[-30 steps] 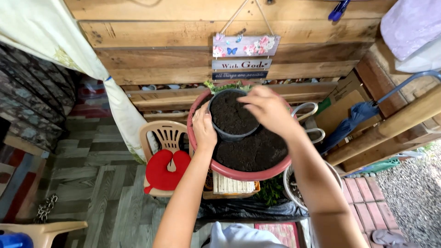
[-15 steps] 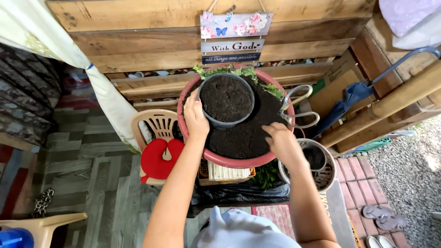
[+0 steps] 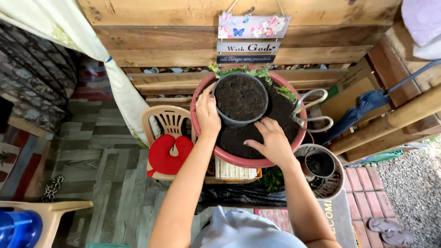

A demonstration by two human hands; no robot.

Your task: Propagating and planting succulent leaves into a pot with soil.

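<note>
Two hands are working over a big red basin (image 3: 202,128) full of dark soil (image 3: 280,115), which is sitting on something slatted just beside a tan plastic chair (image 3: 165,121). A dark pot (image 3: 229,120) filled with soil is sitting inside the basin, up toward the far-left part of it, with its rim nearly reaching the basin's edge.

The left hand (image 3: 207,112) is wrapping around the pot's left side, fingers curled against the wall and gripping it. The right hand (image 3: 271,140) is lying flat and spread on the loose soil just in front of the pot, palm down, fingers wide, not holding anything as far as I can see.

Some green leaves (image 3: 262,73) are poking out at the back of the basin, right behind the pot. A pair of scissors (image 3: 312,110) is resting on the basin's right rim with the handles sticking out. A red cushion-like thing (image 3: 167,154) is lying on the chair seat. Lower right, a smaller bucket (image 3: 337,183) is standing on the ground with a dark cup inside it. A folded blue umbrella (image 3: 363,110) is leaning against the wooden wall on the right.
</note>
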